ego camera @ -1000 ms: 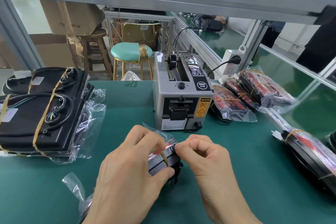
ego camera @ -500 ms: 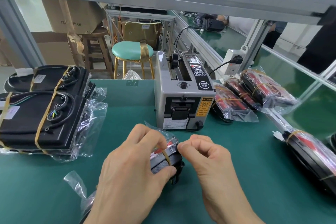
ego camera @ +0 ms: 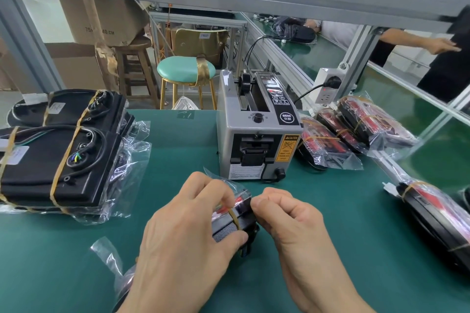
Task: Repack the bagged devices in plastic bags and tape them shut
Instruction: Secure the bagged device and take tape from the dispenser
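Little moved since earlier frame: both hands stay on same small black-and-red device in clear plastic bag (ego camera: 235,216), low on green mat (ego camera: 178,157) before grey tape dispenser (ego camera: 256,134). Left hand (ego camera: 188,241) curls round device; right hand (ego camera: 287,221) pinches at bag end, probably film or tan band, view poor. Risk: loose film slipping from pinch, flap unfolding before tape.

Both hands, left (ego camera: 185,236) and right (ego camera: 290,223), curled, fingertips meeting
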A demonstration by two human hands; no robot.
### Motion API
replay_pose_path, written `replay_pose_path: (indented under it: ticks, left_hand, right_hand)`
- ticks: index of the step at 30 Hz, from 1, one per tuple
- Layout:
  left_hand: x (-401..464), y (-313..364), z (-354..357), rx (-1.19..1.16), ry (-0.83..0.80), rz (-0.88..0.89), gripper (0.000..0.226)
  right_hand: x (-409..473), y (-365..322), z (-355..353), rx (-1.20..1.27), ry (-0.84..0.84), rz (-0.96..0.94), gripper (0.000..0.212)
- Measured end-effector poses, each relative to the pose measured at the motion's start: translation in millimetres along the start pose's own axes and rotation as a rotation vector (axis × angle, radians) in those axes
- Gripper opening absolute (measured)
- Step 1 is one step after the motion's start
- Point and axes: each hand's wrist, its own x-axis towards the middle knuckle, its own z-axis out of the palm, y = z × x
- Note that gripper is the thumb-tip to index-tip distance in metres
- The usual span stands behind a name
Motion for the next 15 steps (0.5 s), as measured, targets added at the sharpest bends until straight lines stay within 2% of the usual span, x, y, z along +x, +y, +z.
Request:
replay_pose_path:
  ticks: [15]
  left_hand:
    - [0.3, -0.9, 1.0, 0.038, 0.019, 0.041, 0.047]
  right_hand:
    - [3.1, 1.8, 1.5, -0.18, 0.115, -0.103, 0.022]
